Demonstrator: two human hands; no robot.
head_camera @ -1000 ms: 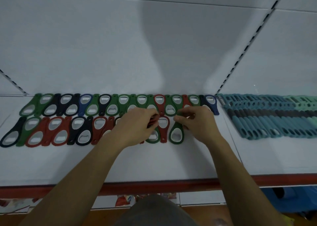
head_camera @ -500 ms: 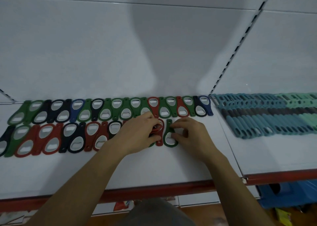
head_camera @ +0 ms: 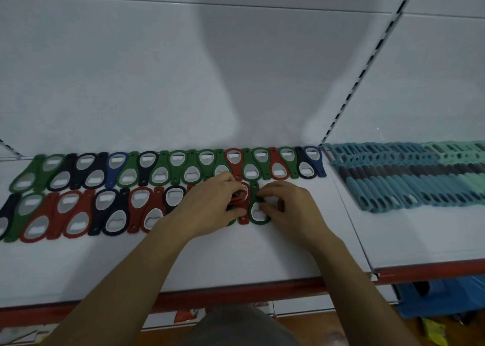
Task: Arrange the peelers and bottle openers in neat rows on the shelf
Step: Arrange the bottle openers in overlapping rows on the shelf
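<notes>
From the head camera we look down on a white metal shelf point(head_camera: 236, 256) with a red front edge. Along its back edge runs a full row of green, black, red and blue plastic bottle openers point(head_camera: 168, 168); a second row point(head_camera: 78, 214) lies just in front, starting at the left edge. Our left hand point(head_camera: 210, 206) curls round a small stack of red bottle openers point(head_camera: 240, 197). Our right hand point(head_camera: 291, 209) pinches a green loop-shaped bottle opener point(head_camera: 258, 212) lying flat at that second row's right end. Teal rubber-handled peelers point(head_camera: 409, 177) lie in overlapping rows on the neighbouring right shelf panel.
</notes>
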